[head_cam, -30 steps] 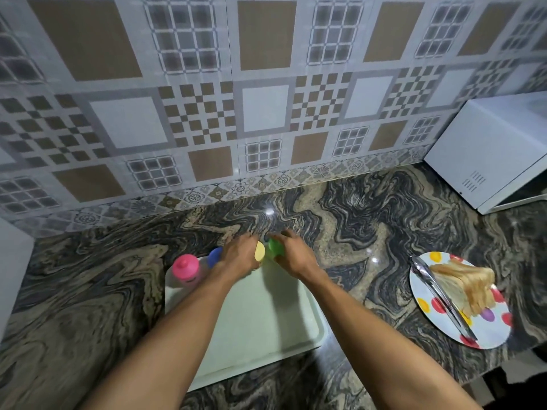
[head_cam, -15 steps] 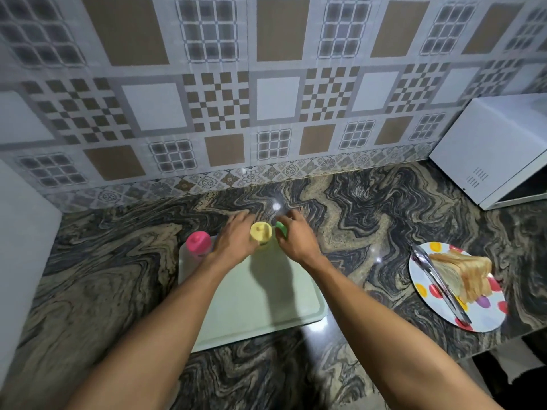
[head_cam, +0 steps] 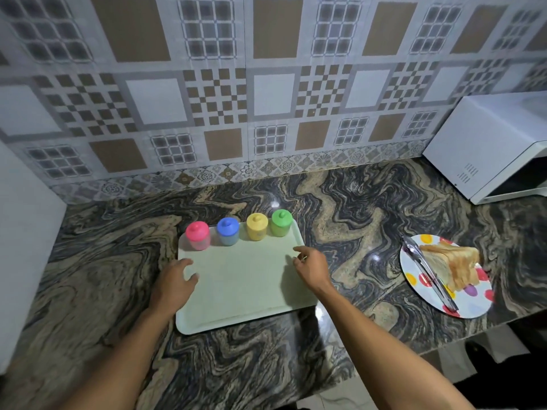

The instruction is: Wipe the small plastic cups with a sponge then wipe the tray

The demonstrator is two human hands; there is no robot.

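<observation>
A pale green tray (head_cam: 242, 291) lies on the marbled counter. Along its far edge stand lidded plastic cups in a row: pink (head_cam: 197, 235), blue (head_cam: 227, 231), yellow (head_cam: 257, 226), green (head_cam: 281, 222). My left hand (head_cam: 174, 281) hovers over the tray's left edge, fingers relaxed, holding nothing. My right hand (head_cam: 310, 266) is at the tray's right edge with loosely curled fingers and is empty. No sponge is in view.
A polka-dot plate (head_cam: 473, 303) with sliced bread (head_cam: 453, 267) and metal tongs (head_cam: 429, 273) sits at the right near the counter's front edge. A white microwave (head_cam: 488, 146) stands at the back right. A white appliance side (head_cam: 23, 253) bounds the left.
Both hands have let go of the yellow and green cups and drawn back toward me, to the tray's sides. The cups now stand uncovered in a row.
</observation>
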